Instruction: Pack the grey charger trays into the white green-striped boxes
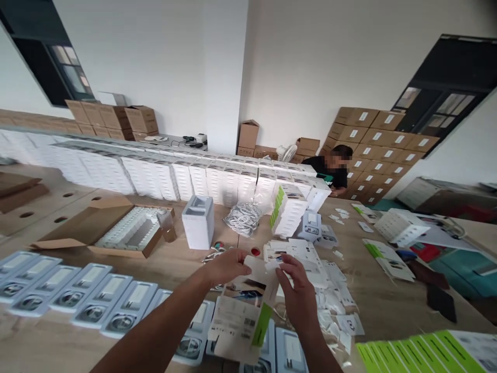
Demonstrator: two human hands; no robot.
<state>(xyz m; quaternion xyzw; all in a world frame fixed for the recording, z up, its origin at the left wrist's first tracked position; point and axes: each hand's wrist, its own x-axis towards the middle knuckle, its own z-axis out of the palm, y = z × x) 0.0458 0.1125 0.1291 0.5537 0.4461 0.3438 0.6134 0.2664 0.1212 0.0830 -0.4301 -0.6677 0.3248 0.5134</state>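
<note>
A printed cardboard packaging box (238, 318) with a green strip hangs between my hands, over a row of trays. The fingers of my left hand (227, 267) pinch its upper left edge. At the upper right, my right hand (298, 285) has its thumb and fingers closed on a white flap of the same box. Underneath and to the left lie pale blue plastic trays (128, 305), each with a white block and a coiled cable. Just beyond the hands are flat printed cartons (298, 254) and a bundle of white cables (244, 217).
An open brown carton (143, 248) with white blocks stands at left, beside a stack of empty trays (199, 228). Long stacks of white boxes (147, 176) line the table's far side. A co-worker (334, 168) is behind them. Green-edged cartons (419, 352) lie at front right.
</note>
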